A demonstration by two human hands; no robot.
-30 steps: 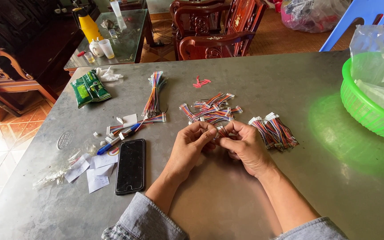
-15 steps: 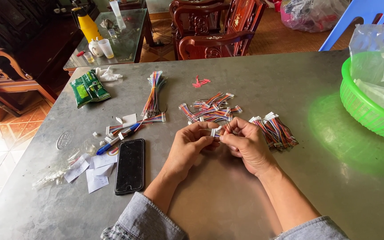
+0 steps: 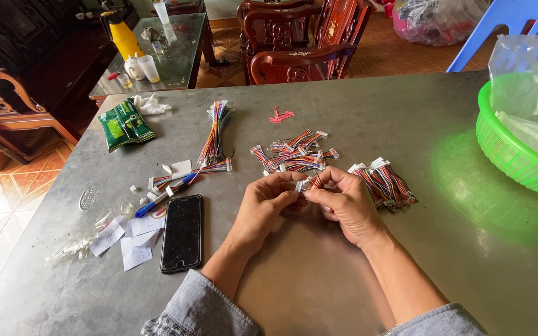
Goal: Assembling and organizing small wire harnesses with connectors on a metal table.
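My left hand [image 3: 263, 208] and my right hand [image 3: 342, 202] meet at the middle of a grey metal table [image 3: 344, 274]. Between their fingertips they pinch one short multicoloured wire lead with a white connector [image 3: 301, 184]. Just beyond the hands lies a loose heap of the same wire leads [image 3: 294, 155]. A tidier bunch of wire leads [image 3: 384, 182] rests right of my right hand. A longer wire bundle [image 3: 215, 134] lies further left.
A black phone [image 3: 182, 233] lies left of my left arm, with paper slips [image 3: 129, 239] and a blue pen [image 3: 157, 199] beside it. A green packet [image 3: 124, 124] sits far left. A green basket [image 3: 518, 149] holding plastic bags stands at the right edge. Wooden chairs [image 3: 300, 43] stand beyond.
My fingers have shifted slightly on the wire lead; the white connector now shows between the two thumbs. Nothing else on the table has moved.
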